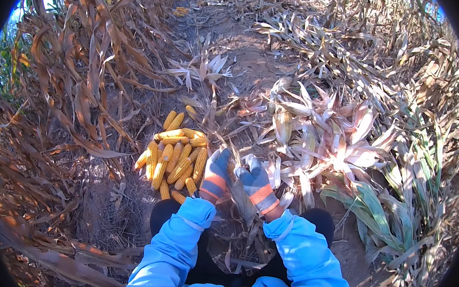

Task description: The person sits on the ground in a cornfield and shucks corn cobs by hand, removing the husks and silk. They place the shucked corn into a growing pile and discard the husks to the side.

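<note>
My left hand (216,173), in a grey and orange work glove, grips one side of a corn ear (231,170) in dry husk. On its other side, my right hand (255,182) wears a matching glove and has its fingers closed on the husk near the top. Loose husk leaves (243,201) hang down between my wrists. Much of the ear is hidden by the gloves. Just left of my left hand lies a pile of husked yellow corn cobs (177,159) on the ground.
Empty pale husks (346,148) are heaped at the right, with an ear still in its husk (282,125) at their near left side. Dry standing corn stalks (78,62) line the left. Flattened stalks (333,58) cover the right. More yellow cobs (181,11) lie far ahead.
</note>
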A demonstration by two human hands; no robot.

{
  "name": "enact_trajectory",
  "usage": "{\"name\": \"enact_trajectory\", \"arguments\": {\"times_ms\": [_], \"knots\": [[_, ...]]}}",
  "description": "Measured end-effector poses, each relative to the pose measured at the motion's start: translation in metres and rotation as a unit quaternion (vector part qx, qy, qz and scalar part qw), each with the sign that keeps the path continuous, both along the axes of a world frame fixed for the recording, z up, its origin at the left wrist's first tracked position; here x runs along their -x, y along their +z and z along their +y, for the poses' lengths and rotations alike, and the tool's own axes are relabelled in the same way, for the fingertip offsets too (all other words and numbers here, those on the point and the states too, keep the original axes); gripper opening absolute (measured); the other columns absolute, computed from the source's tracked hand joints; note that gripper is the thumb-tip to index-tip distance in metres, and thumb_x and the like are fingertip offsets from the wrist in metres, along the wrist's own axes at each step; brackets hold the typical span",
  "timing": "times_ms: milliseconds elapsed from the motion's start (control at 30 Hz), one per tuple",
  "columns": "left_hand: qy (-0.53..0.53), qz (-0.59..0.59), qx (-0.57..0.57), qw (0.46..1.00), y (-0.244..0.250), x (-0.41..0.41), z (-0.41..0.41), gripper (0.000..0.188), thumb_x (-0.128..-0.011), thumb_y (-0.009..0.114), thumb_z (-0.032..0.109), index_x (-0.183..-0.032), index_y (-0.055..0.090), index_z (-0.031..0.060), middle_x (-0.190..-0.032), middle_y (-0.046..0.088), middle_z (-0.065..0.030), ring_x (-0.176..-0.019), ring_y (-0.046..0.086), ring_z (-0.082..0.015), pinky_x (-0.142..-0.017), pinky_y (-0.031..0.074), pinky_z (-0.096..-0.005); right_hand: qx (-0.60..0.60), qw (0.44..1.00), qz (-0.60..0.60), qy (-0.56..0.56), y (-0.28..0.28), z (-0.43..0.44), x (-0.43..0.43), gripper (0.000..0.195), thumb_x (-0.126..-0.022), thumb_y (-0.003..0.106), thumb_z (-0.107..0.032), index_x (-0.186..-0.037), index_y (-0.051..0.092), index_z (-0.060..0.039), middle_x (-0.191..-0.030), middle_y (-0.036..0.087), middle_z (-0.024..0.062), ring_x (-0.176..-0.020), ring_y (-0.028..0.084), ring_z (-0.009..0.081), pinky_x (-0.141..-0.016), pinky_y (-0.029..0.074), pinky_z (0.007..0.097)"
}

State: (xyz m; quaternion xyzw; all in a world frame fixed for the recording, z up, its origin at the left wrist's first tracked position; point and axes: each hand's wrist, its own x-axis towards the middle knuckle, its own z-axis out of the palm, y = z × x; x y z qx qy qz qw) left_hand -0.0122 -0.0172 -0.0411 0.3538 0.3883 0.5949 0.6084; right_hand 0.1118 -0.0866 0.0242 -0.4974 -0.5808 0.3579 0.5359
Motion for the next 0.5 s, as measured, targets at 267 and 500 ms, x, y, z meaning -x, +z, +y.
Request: {"name": "enact_trajectory", "arguments": {"times_ms": [267, 500], "knots": [[0.066, -0.088, 0.026, 0.994, -0.015, 0.039, 0.036, 0.025, -0.088, 0.047, 0.021, -0.095, 0.057, -0.0006, -0.086, 0.060, -0.0110, -0.075, 0.059, -0.0236, -0.069, 0.049, -0.0362, -0.049, 0.990, 0.007, 0.131, 0.010, -0.007, -0.017, 0.016, -0.078, 0.060, -0.015, -0.083, 0.052, -0.0023, -0.071, 0.047, 0.0073, -0.067, 0.046, 0.0187, -0.063, 0.039, 0.0306], [0.016, -0.258, 0.030, 0.966, -0.021, 0.079, 0.066, 0.041, -0.090, 0.038, 0.034, -0.101, 0.055, -0.0013, -0.103, 0.058, -0.0180, -0.094, 0.054, -0.0321, -0.090, 0.039, -0.0441, 0.102, 0.984, -0.027, 0.145, 0.036, -0.003, -0.051, 0.014, -0.077, 0.060, -0.013, -0.075, 0.052, -0.0029, -0.067, 0.051, 0.0049, -0.064, 0.044, 0.0109, -0.060, 0.040, 0.0295]]}}
